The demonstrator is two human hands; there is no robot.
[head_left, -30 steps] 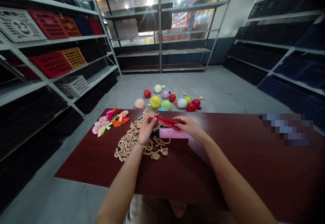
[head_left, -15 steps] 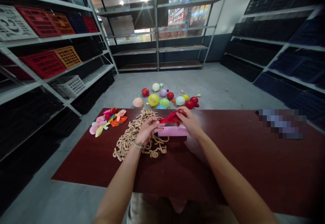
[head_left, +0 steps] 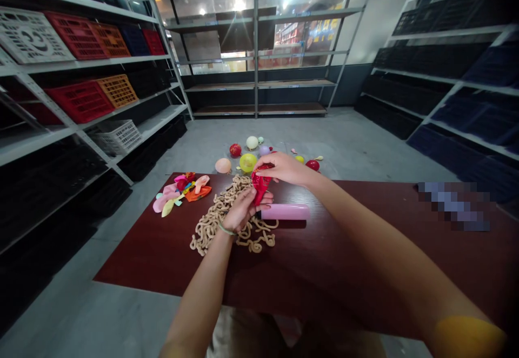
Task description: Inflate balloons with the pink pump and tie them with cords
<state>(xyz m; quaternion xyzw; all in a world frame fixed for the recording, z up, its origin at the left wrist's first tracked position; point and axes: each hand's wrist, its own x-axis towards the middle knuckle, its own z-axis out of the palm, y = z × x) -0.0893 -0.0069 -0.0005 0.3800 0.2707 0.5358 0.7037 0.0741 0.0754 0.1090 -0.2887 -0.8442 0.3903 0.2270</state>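
Observation:
A limp red balloon [head_left: 261, 184] is held between both hands over the table [head_left: 344, 260]. My left hand [head_left: 242, 209] pinches its lower end, palm turned up. Above it, my right hand [head_left: 286, 167] has its fingers closed on the balloon's upper part. Just below lies a pink cylinder, apparently a balloon pump [head_left: 286, 212], whose dark left end is partly behind my left hand. A heap of tan, curled rope-like strands [head_left: 219, 214] spreads under and beside my left hand. Farther left is a pile of uninflated balloons [head_left: 178, 193] in several colours.
Several inflated balloons [head_left: 248, 163] lie on the floor beyond the table. A pixelated object [head_left: 452, 204] rests at the table's right. Shelves with crates [head_left: 83, 101] stand left; dark-filled racks [head_left: 425, 74] stand right.
My right hand has moved left and up, turning the red balloon from nearly level to upright. The view has shifted slightly, so the scene sits a little farther right.

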